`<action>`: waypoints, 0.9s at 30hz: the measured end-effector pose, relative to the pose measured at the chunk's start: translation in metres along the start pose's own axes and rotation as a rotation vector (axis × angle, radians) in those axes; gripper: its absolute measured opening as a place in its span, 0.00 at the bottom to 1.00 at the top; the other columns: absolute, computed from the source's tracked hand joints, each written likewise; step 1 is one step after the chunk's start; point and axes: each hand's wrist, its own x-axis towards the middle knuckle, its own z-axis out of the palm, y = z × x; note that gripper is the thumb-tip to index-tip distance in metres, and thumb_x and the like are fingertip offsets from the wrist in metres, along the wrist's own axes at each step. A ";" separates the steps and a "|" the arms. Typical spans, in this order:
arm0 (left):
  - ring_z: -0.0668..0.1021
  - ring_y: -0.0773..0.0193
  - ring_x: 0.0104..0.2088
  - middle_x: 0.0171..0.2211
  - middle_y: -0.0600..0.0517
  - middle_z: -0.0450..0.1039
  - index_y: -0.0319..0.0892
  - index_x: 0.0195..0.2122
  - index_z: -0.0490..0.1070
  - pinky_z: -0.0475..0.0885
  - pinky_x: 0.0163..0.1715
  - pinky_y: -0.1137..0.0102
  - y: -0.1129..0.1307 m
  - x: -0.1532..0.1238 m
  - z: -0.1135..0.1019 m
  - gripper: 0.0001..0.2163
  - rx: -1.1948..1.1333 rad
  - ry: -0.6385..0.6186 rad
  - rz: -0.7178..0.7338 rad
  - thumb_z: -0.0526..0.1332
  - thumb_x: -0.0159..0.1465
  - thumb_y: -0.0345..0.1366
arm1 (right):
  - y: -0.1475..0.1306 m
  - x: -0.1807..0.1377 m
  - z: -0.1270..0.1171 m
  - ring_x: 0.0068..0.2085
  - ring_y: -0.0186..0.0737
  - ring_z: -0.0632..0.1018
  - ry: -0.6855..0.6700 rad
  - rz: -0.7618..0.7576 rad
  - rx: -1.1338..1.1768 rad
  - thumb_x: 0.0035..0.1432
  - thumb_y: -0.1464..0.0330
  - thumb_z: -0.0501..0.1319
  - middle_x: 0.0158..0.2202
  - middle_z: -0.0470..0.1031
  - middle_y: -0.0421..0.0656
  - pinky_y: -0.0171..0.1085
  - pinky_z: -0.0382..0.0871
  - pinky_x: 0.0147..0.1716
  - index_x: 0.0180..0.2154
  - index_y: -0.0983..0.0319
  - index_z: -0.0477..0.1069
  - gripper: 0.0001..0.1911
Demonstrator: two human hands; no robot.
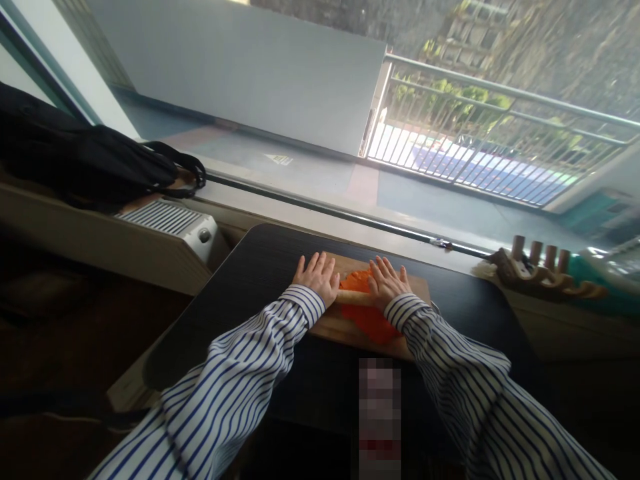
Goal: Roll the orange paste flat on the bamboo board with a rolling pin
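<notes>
My left hand lies flat with its fingers stretched out on the left end of a wooden rolling pin. On the pin's right part rests my right hand, its fingers also spread. The pin crosses a flattened orange sheet that looks like dough or clay. Some of the sheet shows beyond the pin, between my hands, and some on the near side. Beneath it is a wooden board. Both ends of the pin are hidden by my palms.
The board lies on a dark table against a window ledge. A radiator with a black bag on top stands left. Right, a brown wooden piece with pegs sits by the window. A pixelated patch covers the near middle.
</notes>
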 end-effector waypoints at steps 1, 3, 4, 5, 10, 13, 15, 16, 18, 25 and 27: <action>0.58 0.53 0.59 0.59 0.43 0.57 0.38 0.56 0.60 0.47 0.58 0.51 0.000 -0.002 0.000 0.23 0.003 -0.003 0.004 0.44 0.63 0.42 | 0.000 -0.002 0.001 0.64 0.40 0.41 -0.001 -0.006 -0.016 0.62 0.61 0.34 0.65 0.38 0.41 0.56 0.35 0.59 0.62 0.62 0.43 0.28; 0.58 0.53 0.60 0.59 0.42 0.56 0.37 0.56 0.60 0.47 0.58 0.51 0.001 -0.007 -0.002 0.23 0.007 -0.014 0.018 0.43 0.63 0.42 | -0.001 -0.009 0.002 0.64 0.41 0.41 0.001 -0.021 -0.046 0.62 0.62 0.34 0.65 0.39 0.42 0.56 0.35 0.59 0.62 0.63 0.43 0.28; 0.58 0.54 0.60 0.59 0.43 0.57 0.36 0.56 0.60 0.47 0.58 0.52 0.002 -0.011 -0.003 0.24 0.007 -0.018 0.027 0.43 0.63 0.42 | -0.002 -0.014 0.004 0.64 0.41 0.41 0.007 -0.029 -0.056 0.62 0.62 0.34 0.65 0.39 0.43 0.56 0.34 0.59 0.62 0.64 0.44 0.28; 0.58 0.54 0.60 0.59 0.43 0.57 0.36 0.57 0.60 0.47 0.58 0.52 0.003 -0.015 -0.003 0.24 0.006 -0.022 0.036 0.43 0.63 0.41 | -0.003 -0.019 0.005 0.64 0.41 0.41 0.018 -0.038 -0.062 0.62 0.62 0.34 0.65 0.39 0.43 0.55 0.34 0.59 0.62 0.64 0.44 0.29; 0.58 0.54 0.59 0.58 0.42 0.59 0.33 0.57 0.59 0.49 0.58 0.54 0.006 -0.033 -0.007 0.25 -0.011 -0.027 0.056 0.41 0.64 0.42 | -0.006 -0.041 0.008 0.64 0.41 0.42 0.048 -0.060 -0.054 0.62 0.61 0.33 0.65 0.40 0.44 0.55 0.34 0.59 0.62 0.67 0.45 0.30; 0.57 0.53 0.60 0.58 0.43 0.59 0.34 0.57 0.59 0.50 0.58 0.53 0.006 -0.044 -0.009 0.25 -0.016 -0.033 0.081 0.42 0.63 0.43 | -0.011 -0.054 0.007 0.64 0.40 0.42 0.033 -0.061 -0.056 0.62 0.61 0.33 0.65 0.40 0.44 0.54 0.32 0.59 0.62 0.68 0.44 0.30; 0.56 0.52 0.60 0.59 0.43 0.58 0.35 0.58 0.57 0.50 0.58 0.53 0.005 -0.051 -0.010 0.25 -0.017 -0.040 0.110 0.42 0.63 0.43 | -0.014 -0.064 0.007 0.64 0.40 0.42 0.030 -0.059 -0.064 0.62 0.61 0.33 0.64 0.40 0.44 0.53 0.31 0.59 0.62 0.68 0.44 0.30; 0.56 0.52 0.60 0.59 0.43 0.57 0.35 0.58 0.57 0.50 0.57 0.53 0.005 -0.054 -0.010 0.26 -0.016 -0.041 0.123 0.43 0.63 0.43 | -0.015 -0.068 0.007 0.64 0.41 0.42 0.029 -0.059 -0.069 0.62 0.62 0.33 0.64 0.41 0.45 0.53 0.31 0.59 0.62 0.68 0.44 0.30; 0.56 0.52 0.60 0.60 0.43 0.56 0.34 0.59 0.56 0.50 0.58 0.53 0.004 -0.057 -0.010 0.26 -0.013 -0.040 0.134 0.42 0.63 0.44 | -0.015 -0.072 0.008 0.64 0.41 0.43 0.033 -0.062 -0.077 0.62 0.62 0.34 0.64 0.41 0.45 0.52 0.31 0.59 0.62 0.68 0.44 0.29; 0.57 0.54 0.60 0.59 0.43 0.58 0.34 0.57 0.59 0.48 0.58 0.53 0.005 -0.028 -0.006 0.25 -0.001 -0.023 0.073 0.41 0.64 0.44 | -0.007 -0.041 0.006 0.64 0.41 0.44 0.040 -0.056 -0.047 0.63 0.62 0.32 0.64 0.43 0.44 0.55 0.32 0.59 0.61 0.66 0.46 0.29; 0.57 0.55 0.60 0.58 0.44 0.59 0.36 0.56 0.60 0.47 0.58 0.54 0.006 -0.017 -0.005 0.25 0.012 -0.038 0.049 0.41 0.64 0.43 | -0.006 -0.028 0.002 0.64 0.41 0.44 0.010 -0.018 -0.032 0.63 0.62 0.32 0.64 0.43 0.43 0.56 0.33 0.59 0.61 0.65 0.46 0.29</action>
